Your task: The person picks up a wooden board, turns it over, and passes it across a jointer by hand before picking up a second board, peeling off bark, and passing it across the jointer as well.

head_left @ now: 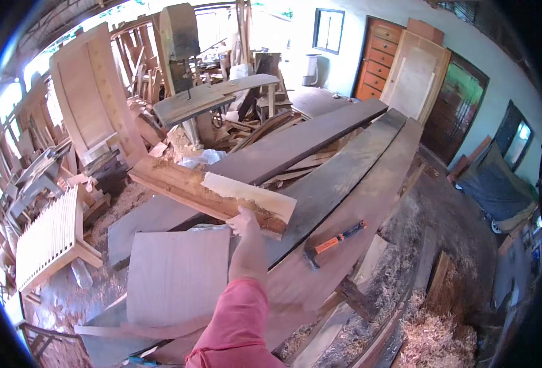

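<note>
No brand, label or writing could be read anywhere in the view. One hand (pixel 244 222), on an arm in a pink sleeve (pixel 237 328) that reached up from the bottom centre, gripped the near end of a rough timber offcut (pixel 212 193); which hand it was could not be told from the picture, and the other hand was out of view. The fingers were curled under the offcut's lower edge, so the hand was closed on the wood. The offcut was held above the planks, its long axis running from upper left to lower right, the far end pointing up and left toward a leaning panel (pixel 93 92), the near end, with a pale, freshly cut face, pointing right. Beneath it long dark planks (pixel 338 172) ran diagonally toward the upper right. A hammer (pixel 335 239) with an orange handle lay on the widest plank, just right of the hand, its handle pointing up and right. A pale square board (pixel 176 276) lay left of the arm. A slatted frame (pixel 50 236) stood at far left, a bandsaw (pixel 182 46) stood behind, and sawdust (pixel 433 334) covered the floor at lower right.
</note>
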Action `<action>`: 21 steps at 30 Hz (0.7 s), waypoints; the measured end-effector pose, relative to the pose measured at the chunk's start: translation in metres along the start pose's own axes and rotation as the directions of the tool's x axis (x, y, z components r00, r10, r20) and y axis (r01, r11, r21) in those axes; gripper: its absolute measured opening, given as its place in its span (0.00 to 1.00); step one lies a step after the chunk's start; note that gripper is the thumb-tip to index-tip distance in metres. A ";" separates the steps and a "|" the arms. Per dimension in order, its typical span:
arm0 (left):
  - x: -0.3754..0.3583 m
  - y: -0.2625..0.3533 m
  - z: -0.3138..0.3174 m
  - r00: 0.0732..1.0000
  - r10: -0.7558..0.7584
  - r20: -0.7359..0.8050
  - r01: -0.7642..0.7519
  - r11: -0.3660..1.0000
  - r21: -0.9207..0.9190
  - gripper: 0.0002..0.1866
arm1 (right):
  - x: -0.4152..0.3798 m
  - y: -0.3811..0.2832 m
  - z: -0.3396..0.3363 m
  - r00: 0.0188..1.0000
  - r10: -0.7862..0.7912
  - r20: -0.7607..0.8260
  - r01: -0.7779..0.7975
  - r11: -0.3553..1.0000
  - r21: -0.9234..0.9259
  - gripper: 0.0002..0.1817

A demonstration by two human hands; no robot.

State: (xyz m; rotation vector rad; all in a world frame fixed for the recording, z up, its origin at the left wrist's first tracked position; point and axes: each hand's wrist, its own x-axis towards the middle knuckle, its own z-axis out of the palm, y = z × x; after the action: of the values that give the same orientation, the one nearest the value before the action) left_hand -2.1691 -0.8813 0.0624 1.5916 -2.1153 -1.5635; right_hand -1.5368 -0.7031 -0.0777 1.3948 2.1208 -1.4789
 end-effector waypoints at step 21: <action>0.089 -0.043 -0.168 0.505 0.397 0.766 0.248 0.784 -0.569 0.24 | -0.023 0.019 0.009 0.988 -0.152 0.002 0.149 0.970 0.192 0.29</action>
State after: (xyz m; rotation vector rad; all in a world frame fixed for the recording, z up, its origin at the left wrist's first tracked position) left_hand -2.0849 -1.0567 0.0689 0.4149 -1.4606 -3.0258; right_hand -1.5124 -0.7223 -0.0796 1.2994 2.1658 -1.7882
